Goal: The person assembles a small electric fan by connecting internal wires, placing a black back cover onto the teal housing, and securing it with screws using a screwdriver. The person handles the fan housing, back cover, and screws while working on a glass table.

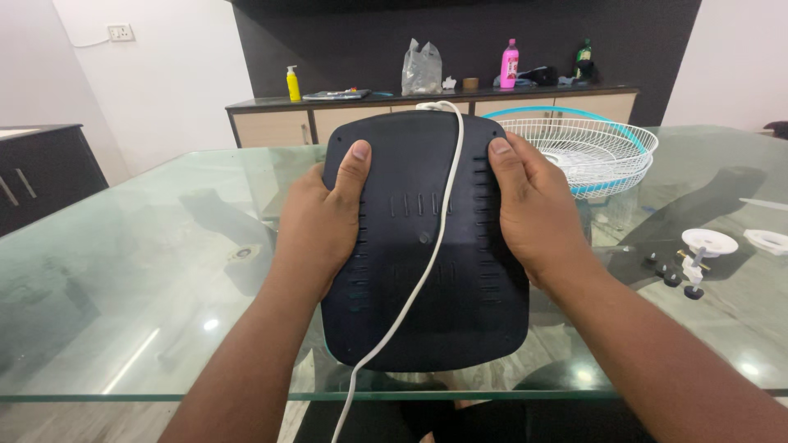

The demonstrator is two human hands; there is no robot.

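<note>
both hands, left hand (324, 217) and right hand (525, 205), are gripping the dark fan base (423, 246) underside-up on the glass table (164, 271), white cord (427, 271) trailing; fan grille (587, 152) and small fittings (698, 254) are lying unattached, so assembly looks barely begun

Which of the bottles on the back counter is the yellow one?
The yellow bottle stands alone at the counter's left end. The pink bottle and the dark bottle stand farther right, beyond the clear plastic bag.
</note>
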